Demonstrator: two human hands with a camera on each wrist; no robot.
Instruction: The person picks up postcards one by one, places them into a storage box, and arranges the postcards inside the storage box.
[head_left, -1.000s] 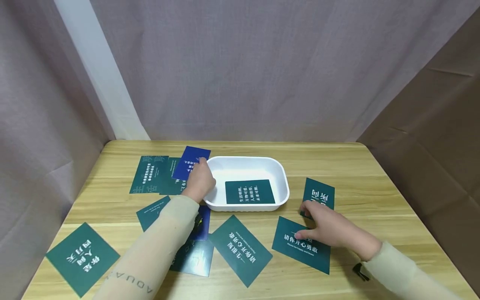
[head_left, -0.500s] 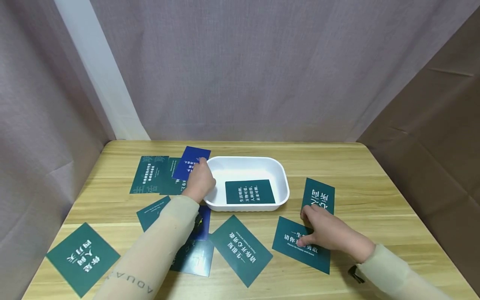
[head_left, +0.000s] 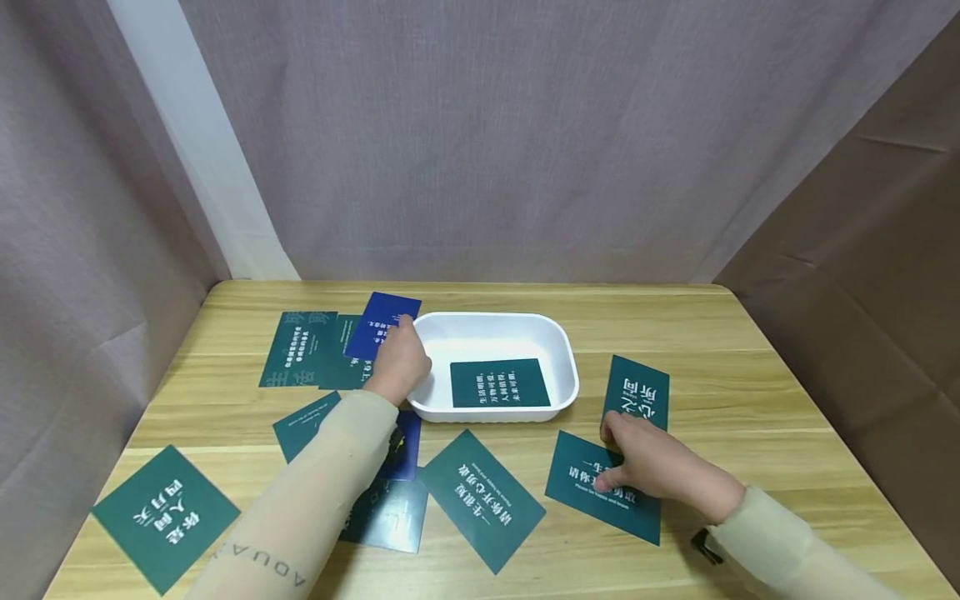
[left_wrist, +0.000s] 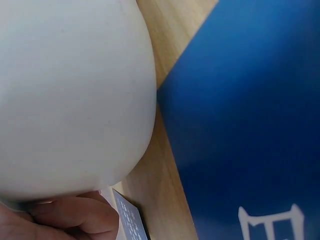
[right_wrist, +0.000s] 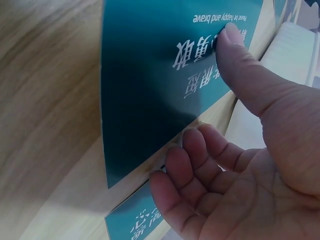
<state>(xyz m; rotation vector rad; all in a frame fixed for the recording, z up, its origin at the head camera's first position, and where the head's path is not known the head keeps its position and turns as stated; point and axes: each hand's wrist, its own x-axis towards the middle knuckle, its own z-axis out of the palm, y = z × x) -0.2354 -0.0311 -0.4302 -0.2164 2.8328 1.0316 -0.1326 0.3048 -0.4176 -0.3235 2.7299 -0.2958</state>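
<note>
My left hand (head_left: 402,360) holds the left end of a white plastic tray (head_left: 566,367); in the left wrist view its curled fingers (left_wrist: 82,215) are at the rim. A dark green card (head_left: 498,385) with white characters lies inside the tray. My right hand (head_left: 663,462) is over a green card (head_left: 600,508) printed "Please be happy and brave". Its thumb rests on that card's face, while its bent fingers (right_wrist: 180,172) reach just past the far edge, spread apart from the thumb. Beyond those fingertips lies another green card (head_left: 637,387).
A blue card (head_left: 375,329) overlaps green cards (head_left: 296,350) left of the tray. Along the front lie a green card (head_left: 483,504) at the middle and another (head_left: 165,521) at far left. My left sleeve (head_left: 300,508) crosses over several more. Curtains stand behind the wooden table (head_left: 675,325).
My right hand has drawn slightly down and inward, uncovering more of the far right card. The card under its thumb has shifted a little lately. My left hand and the tray stay put.
</note>
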